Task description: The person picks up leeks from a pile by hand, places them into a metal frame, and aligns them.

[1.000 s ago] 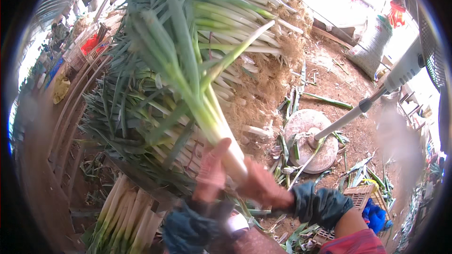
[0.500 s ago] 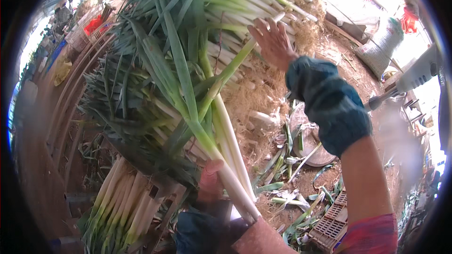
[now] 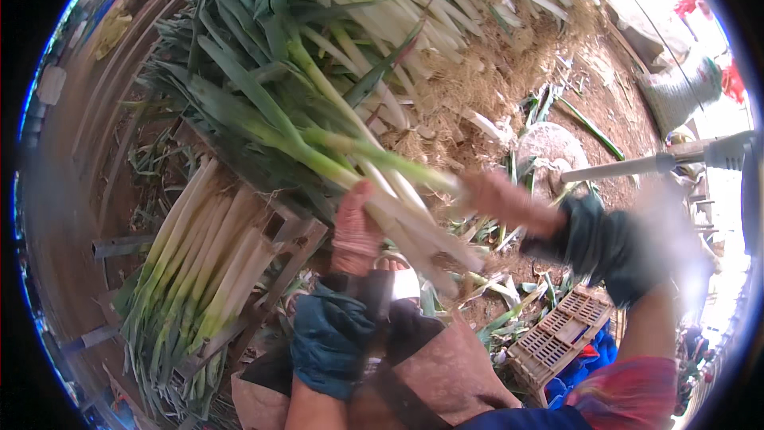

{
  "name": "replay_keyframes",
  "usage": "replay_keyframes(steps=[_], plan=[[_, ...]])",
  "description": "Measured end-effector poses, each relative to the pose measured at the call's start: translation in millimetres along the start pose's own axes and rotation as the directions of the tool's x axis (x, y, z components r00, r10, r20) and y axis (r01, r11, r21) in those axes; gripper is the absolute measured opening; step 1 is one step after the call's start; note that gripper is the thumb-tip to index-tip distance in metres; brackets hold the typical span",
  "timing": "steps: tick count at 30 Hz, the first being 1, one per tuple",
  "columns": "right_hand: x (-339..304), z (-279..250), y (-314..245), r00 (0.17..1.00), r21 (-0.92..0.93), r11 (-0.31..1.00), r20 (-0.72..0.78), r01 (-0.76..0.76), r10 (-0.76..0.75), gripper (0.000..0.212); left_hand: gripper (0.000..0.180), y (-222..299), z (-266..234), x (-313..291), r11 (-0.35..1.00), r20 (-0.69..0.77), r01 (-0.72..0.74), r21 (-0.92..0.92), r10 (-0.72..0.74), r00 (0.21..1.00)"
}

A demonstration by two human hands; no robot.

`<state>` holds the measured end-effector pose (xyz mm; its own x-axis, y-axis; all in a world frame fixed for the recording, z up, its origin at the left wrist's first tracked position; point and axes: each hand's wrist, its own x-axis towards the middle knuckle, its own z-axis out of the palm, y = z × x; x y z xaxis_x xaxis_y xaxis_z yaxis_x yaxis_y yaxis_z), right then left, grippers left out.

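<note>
My left hand is closed around white leek stalks, whose green leaves fan out toward the upper left. At the right, my right hand is blurred by motion and closed at the end of a pale green leek strip; whether it is a whole stalk or a peeled leaf I cannot tell. This strip crosses over the leeks in my left hand. Beyond both hands lies a large heap of leeks, roots toward the right. Dark green sleeve covers wrap both forearms.
Trimmed leeks lie bundled in a metal frame at the lower left. A plastic crate stands at the lower right. Leaf scraps litter the soil. A grey pole juts in from the right, near a woven sack.
My right hand has swept down from the root ends of the heap toward my body, bringing the pale green strip with it. My left hand keeps its hold, and the view has shifted.
</note>
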<state>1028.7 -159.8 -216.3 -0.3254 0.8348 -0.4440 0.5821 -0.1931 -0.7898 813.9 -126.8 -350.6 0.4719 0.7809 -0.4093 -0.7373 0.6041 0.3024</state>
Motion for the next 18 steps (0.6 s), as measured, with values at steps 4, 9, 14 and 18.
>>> replay_keyframes(steps=[4, 9, 14, 18], plan=[[11.2, 55.3, -5.6, 0.952, 0.115, 0.982, -0.253, -0.147, 0.173, 0.026, 0.046, -30.7, -16.2, -1.7, 0.947, 0.042, 0.241, -0.210, -0.238, 0.970], [24.3, 64.8, 5.2, 0.997, 0.578, 0.815, -0.076, 0.040, 0.004, 0.084, 0.047, -41.5, -13.0, -20.0, 0.976, 0.208, 0.155, -0.150, -0.122, 0.971], [12.2, 73.8, 20.7, 0.977, -0.554, 0.824, -0.213, -0.120, -0.001, 0.105, 0.058, -38.7, -1.3, -25.6, 0.978, 0.119, 0.140, -0.155, -0.122, 0.985], [12.5, 87.5, 14.5, 0.965, -0.120, 0.973, -0.199, -0.197, 0.171, 0.084, 0.071, -41.0, -0.7, -24.8, 0.994, 0.011, 0.099, -0.045, -0.099, 0.995]])
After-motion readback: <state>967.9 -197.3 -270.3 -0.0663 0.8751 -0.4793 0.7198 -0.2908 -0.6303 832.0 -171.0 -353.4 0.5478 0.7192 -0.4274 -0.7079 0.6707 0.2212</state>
